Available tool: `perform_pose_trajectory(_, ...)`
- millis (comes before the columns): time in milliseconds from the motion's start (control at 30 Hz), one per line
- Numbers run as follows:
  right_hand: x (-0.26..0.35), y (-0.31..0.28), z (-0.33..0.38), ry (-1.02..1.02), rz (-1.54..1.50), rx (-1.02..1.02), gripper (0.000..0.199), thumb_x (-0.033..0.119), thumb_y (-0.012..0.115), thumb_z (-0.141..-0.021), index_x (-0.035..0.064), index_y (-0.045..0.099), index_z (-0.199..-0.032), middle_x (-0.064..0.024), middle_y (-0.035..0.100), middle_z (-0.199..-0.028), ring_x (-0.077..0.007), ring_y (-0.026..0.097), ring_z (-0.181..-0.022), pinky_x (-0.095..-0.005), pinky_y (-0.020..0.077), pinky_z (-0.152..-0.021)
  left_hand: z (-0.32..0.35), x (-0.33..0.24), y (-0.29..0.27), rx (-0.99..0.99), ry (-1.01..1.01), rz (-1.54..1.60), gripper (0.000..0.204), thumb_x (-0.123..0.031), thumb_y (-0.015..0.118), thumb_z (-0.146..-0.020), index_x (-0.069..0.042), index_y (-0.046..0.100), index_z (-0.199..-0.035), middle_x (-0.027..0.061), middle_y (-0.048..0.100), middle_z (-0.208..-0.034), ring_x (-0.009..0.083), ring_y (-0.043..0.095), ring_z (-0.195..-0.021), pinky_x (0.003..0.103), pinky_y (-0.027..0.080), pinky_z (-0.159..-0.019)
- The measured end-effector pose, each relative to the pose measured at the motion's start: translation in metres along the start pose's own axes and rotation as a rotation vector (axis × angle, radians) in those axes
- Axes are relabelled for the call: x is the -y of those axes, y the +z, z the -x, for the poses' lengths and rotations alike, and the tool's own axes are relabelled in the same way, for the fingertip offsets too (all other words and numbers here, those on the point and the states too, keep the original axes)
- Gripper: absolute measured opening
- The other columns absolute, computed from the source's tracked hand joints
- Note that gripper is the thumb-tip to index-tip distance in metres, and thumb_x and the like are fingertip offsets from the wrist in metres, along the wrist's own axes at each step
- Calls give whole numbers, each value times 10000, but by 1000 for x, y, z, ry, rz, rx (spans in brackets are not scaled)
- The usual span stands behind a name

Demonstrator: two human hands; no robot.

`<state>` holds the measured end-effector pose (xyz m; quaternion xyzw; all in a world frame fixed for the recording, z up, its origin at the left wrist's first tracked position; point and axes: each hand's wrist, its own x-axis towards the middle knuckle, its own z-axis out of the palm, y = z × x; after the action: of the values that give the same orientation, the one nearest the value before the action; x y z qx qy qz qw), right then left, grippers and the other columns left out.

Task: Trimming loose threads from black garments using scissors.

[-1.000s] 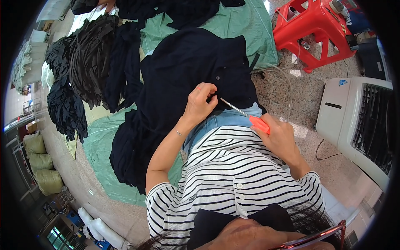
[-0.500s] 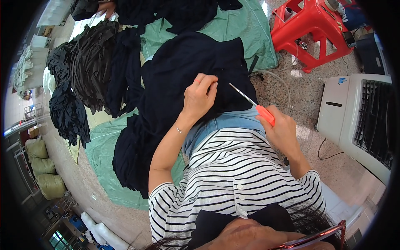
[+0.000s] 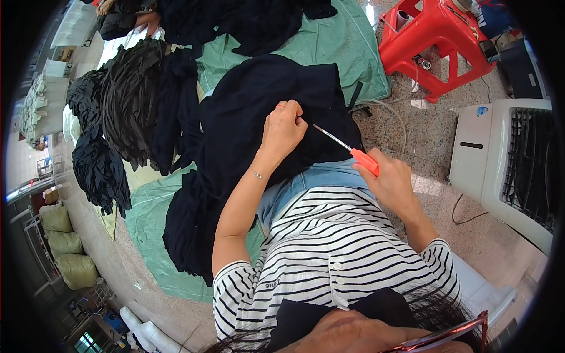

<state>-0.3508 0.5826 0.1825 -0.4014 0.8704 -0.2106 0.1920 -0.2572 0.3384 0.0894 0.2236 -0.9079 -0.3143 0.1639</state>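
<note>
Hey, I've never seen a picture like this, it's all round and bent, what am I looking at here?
There is no machine: a camera worn on a person's head looks down at their own two hands, and its wide lens bends the edges. The left hand pinches a fold of the dark navy garment spread over their lap. The right hand holds small orange-handled snips, blade tip pointing toward the left hand. On the floor lie a green sheet, heaps of dark clothes, a red plastic stool and a white fan unit.
</note>
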Motion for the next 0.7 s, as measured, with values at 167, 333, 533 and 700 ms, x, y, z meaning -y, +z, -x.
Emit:
perform_pose_trajectory(167,-1,4,-1,-22,-39,-37,308,369,723,-890,81,626,-943,-166,633,-666,-393,641,-616,-458,473,-537,4,2,0,-33,3,43,163,-30,685,-759,-17,596,-894,123,618,-817,280,628,-664,378,526,-647)
perform_pose_trajectory(333,-13,-3,-6,155,-148,-244,304,380,704,-907,100,623,-992,-168,658,-723,-404,650,-661,-465,477,-560,44,-53,-10,67,353,-136,565,-392,827,-657,-77,638,-1087,100,593,-1030,284,562,-954,405,453,-757)
perform_pose_trajectory(533,-25,-10,-16,215,-130,-283,310,391,686,-921,98,620,-997,-170,655,-738,-404,648,-696,-452,479,-592,46,-52,5,308,514,-429,155,-116,669,-752,-81,641,-900,71,568,-895,235,531,-892,356,404,-783)
perform_pose_trajectory(700,-26,-14,-20,241,-158,-350,283,374,692,-923,111,628,-1005,-171,648,-726,-400,650,-695,-446,481,-593,-14,-25,-29,353,-192,426,72,-33,696,-851,0,681,-913,58,684,-745,119,656,-697,236,496,-609)
